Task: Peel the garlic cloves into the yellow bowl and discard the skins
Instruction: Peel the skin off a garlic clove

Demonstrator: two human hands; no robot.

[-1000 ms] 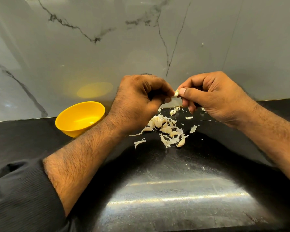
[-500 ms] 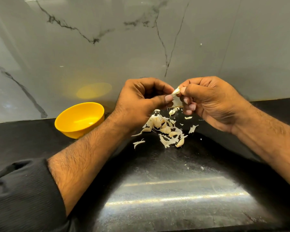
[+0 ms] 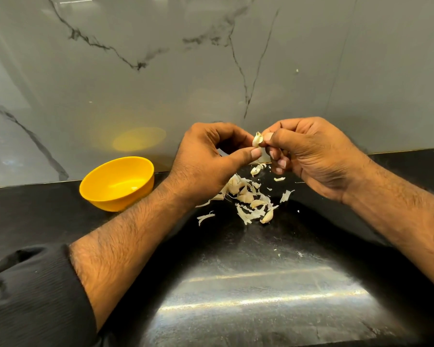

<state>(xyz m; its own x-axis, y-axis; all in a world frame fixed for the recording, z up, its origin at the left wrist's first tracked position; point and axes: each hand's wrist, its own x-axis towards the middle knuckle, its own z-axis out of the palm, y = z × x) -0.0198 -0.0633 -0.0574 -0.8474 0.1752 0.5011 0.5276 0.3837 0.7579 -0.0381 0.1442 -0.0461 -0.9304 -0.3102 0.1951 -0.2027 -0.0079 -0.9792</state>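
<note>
Garlic clove pinched between left hand and right hand; no writing readable.

Kitchen: black counter, marble backsplash, garlic skins.

black counter: yellow bowl, garlic skins

A black countertop, glossy and scuffed, fills the lower part of the view and shows bright streaks of reflected light on its near part. Directly behind the countertop, meeting its far edge, rises a grey marble-look wall panel crossed by thin dark veins.
</note>
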